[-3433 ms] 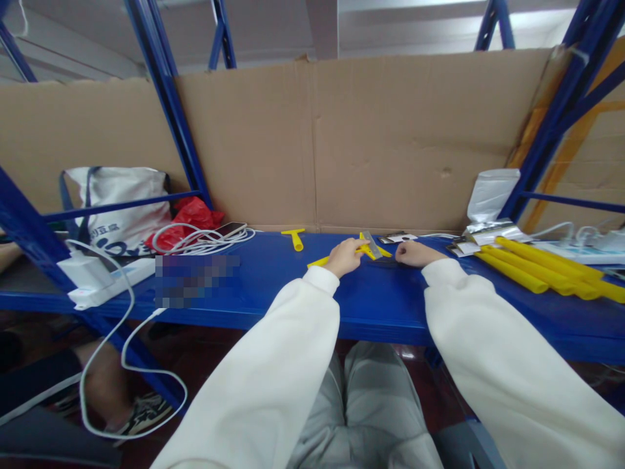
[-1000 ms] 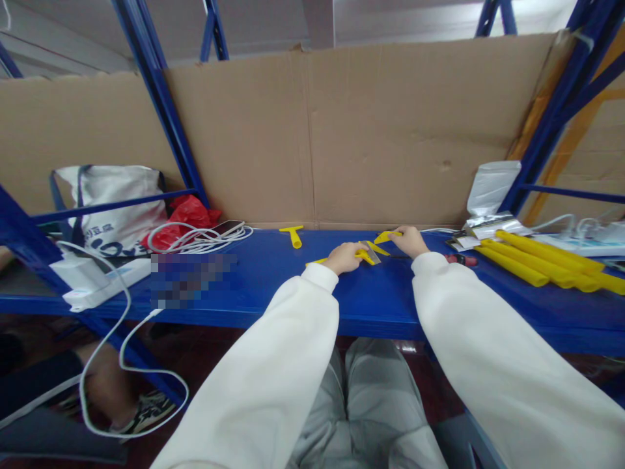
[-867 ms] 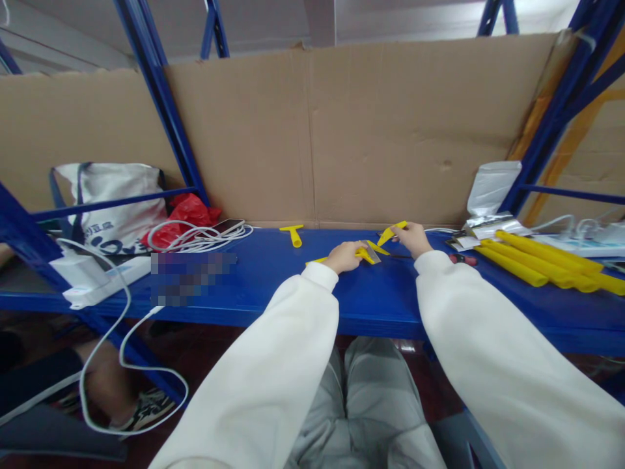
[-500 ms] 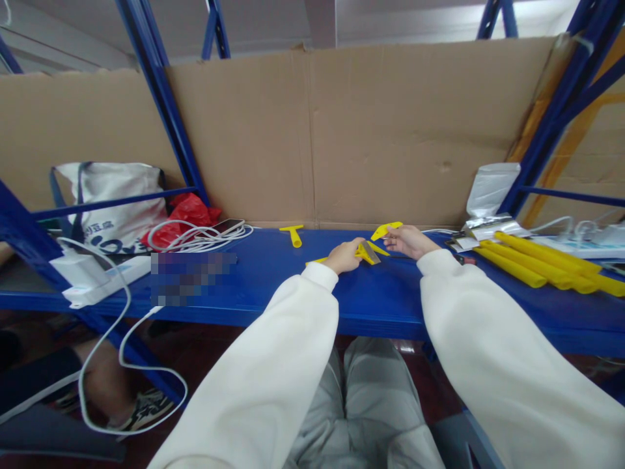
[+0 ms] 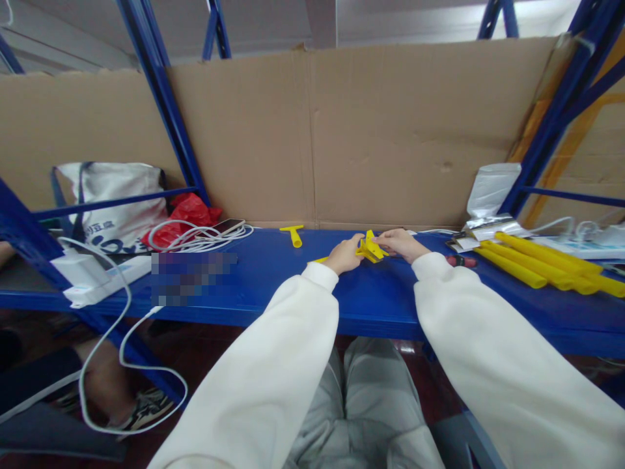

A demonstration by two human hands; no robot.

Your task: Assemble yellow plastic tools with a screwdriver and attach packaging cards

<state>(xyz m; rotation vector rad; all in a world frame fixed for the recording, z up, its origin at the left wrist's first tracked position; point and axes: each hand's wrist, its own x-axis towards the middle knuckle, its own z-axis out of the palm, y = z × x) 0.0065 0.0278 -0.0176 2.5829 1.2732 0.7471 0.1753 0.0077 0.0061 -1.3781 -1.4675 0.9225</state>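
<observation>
The yellow piece (image 5: 375, 250) moved leftward in the right grip (image 5: 400, 243) (tote (image 5: 122, 179) contents hidden).

Handle (image 5: 320, 260) mostly behind left grip (image 5: 344, 255)

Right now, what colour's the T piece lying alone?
The T piece is yellow, in the head view.

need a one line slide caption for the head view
Left hand and right hand hold yellow parts close together at a blue table, yellow tubes lying to the right.
</observation>
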